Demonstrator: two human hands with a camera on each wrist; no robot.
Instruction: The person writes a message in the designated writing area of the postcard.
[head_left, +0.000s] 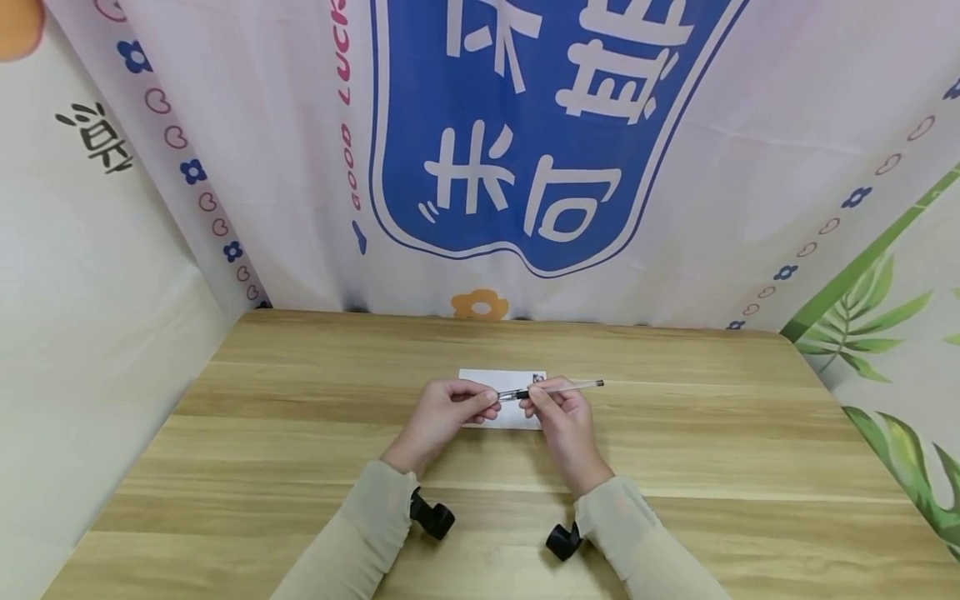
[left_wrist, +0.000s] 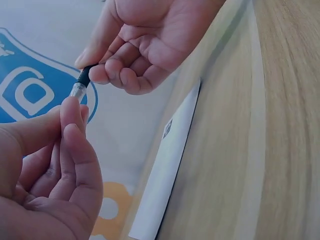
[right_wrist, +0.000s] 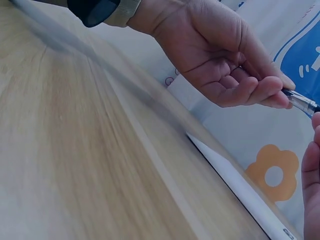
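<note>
Both hands hold one slim pen (head_left: pixel 577 386) level above the table, its clear barrel and black end sticking out to the right. My left hand (head_left: pixel 453 408) pinches the clear left end between thumb and fingertips. My right hand (head_left: pixel 566 417) pinches the pen by its black section, thumb on the near side. Between the two sets of fingertips a short clear and black stretch (left_wrist: pixel 79 90) shows in the left wrist view. Beneath the hands, a flat white card or box (head_left: pixel 510 418) with a small dark printed square near one corner lies on the table.
The wood-grain table (head_left: pixel 300 467) stretches out on all sides of the hands. A printed curtain (head_left: pixel 300 167) hangs behind its far edge. Black wrist cameras (head_left: pixel 432 518) jut inward from both sleeves, close over the tabletop.
</note>
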